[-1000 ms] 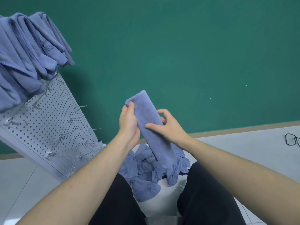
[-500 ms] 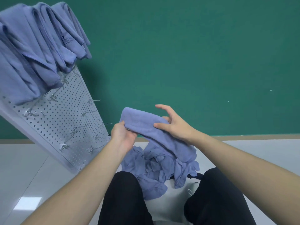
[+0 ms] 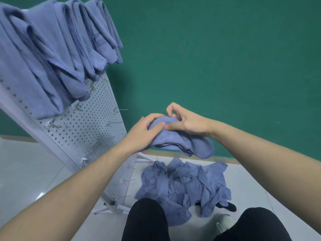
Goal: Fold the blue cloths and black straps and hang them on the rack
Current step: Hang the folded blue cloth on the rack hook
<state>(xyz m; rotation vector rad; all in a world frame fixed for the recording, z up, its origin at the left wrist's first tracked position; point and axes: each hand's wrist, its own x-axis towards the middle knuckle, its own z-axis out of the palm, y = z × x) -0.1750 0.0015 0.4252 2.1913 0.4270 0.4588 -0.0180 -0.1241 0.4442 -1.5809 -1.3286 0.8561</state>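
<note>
A white pegboard rack (image 3: 83, 129) leans at the left, and folded blue cloths (image 3: 52, 54) hang over its top. Right of the rack's foot, a heap of loose blue cloths (image 3: 184, 185) lies on the floor. Above that heap, right of the rack, the left hand (image 3: 142, 134) and right hand (image 3: 185, 120) grip a folded blue cloth (image 3: 180, 143), fingers curled round its top fold.

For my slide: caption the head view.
Both hands fold a blue cloth beside the rack.
</note>
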